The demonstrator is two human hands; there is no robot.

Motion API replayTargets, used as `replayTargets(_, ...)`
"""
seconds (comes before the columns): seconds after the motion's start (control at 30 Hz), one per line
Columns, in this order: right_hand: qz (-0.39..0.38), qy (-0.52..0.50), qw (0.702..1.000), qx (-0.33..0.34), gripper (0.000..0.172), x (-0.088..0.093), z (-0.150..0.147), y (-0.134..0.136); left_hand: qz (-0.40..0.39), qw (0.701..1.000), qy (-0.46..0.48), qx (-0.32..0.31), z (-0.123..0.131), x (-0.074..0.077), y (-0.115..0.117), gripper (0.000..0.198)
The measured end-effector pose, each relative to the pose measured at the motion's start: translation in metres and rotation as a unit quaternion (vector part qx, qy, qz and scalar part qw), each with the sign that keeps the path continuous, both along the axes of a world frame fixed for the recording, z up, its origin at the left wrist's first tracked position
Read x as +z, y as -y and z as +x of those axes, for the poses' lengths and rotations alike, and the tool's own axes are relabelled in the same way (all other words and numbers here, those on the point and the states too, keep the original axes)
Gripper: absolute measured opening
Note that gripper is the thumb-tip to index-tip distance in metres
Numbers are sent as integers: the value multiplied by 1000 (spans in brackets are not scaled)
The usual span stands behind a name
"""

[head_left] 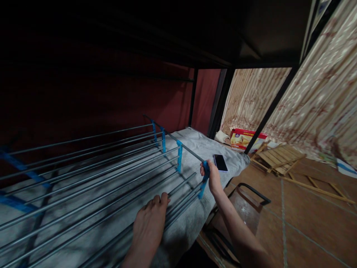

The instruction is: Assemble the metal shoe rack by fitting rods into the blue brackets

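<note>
A rack of grey metal rods (108, 186) joined by blue plastic connectors lies across a grey cloth. Near the front, my left hand (152, 219) is closed around a metal rod (182, 184), whose far end sticks out free, short of the connector. My right hand (212, 176) grips a blue connector (205, 175) at the near right corner, where the end crossbar (192, 152) meets it. Other blue connectors (179, 156) stand along that crossbar, with rods in them. More connectors (23, 171) show at the left side of the rack.
A dark phone (220, 162) lies on the grey cloth (202, 143). Black frame posts (269, 111) and a dark panel overhead enclose the space. On the tiled floor are a chair (242, 208), wooden slat pieces (279, 158) and a red box (247, 138) by the curtain (320, 96).
</note>
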State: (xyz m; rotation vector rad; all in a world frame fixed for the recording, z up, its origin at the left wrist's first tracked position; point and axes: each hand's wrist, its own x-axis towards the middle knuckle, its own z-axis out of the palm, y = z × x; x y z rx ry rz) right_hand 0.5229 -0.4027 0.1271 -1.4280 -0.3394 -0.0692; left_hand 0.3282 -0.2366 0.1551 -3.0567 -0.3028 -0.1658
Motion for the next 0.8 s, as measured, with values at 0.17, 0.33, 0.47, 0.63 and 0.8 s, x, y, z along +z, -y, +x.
replayTargets(0.17,30,-18,999,9,56,-4,1,-2,-9,1000,8,6,3,0,0,30)
replayTargets(0.33,42,-19,999,0,54,-5,2,-3,-7,1000,9,-6,3,16,5,33)
replayTargets(0.47,23,-2,999,-33,50,-9,4,-4,-22,999,-14,-24,4,15,18,33)
replayTargets(0.63,29,-10,1000,-5,52,-14,5,-3,-49,999,7,-20,16,3,36,35)
replayTargets(0.8,31,-13,999,8,52,-10,3,-1,-81,996,-26,0,11,1,15,31)
